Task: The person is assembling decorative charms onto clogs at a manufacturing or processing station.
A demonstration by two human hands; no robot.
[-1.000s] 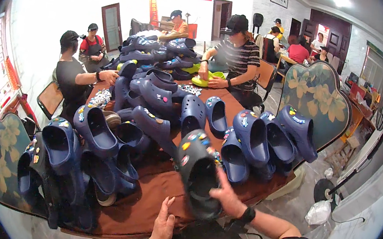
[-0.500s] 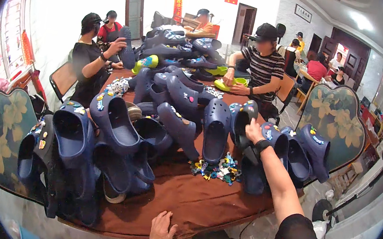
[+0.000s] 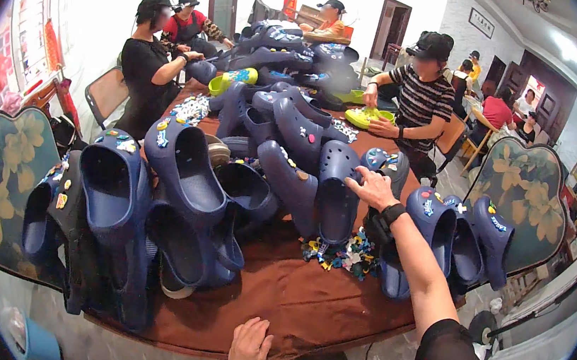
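Head view: right hand (image 3: 371,188) reaches out across the table, fingers spread and mostly open, palm down on the heel rim of a dark blue foam clog (image 3: 334,199) standing tilted on its toe in the middle of the heap; resting on it rather than clamped round it, as far as can be told. A black band sits on that wrist. Left hand (image 3: 248,346) lies flat and empty, fingers loosely apart, on the near edge of the brown cloth-covered round table (image 3: 302,309). Just below the touched clog, on the cloth, a small scatter of bright multicoloured shoe charms (image 3: 340,253). To its right, more dark blue clogs with charms fitted (image 3: 433,218); to its left, a leaning stack of bigger blue clogs (image 3: 182,175), some propped against one another. Further out, yellow-green clogs (image 3: 370,117) in front of a seated person in a striped shirt (image 3: 422,99); another seated person in black (image 3: 146,68) at the far left. Risk, judged: the clogs lean on each other, so a push or pull on this one could topple its neighbours, and a slide could sweep the loose charms off the table edge.
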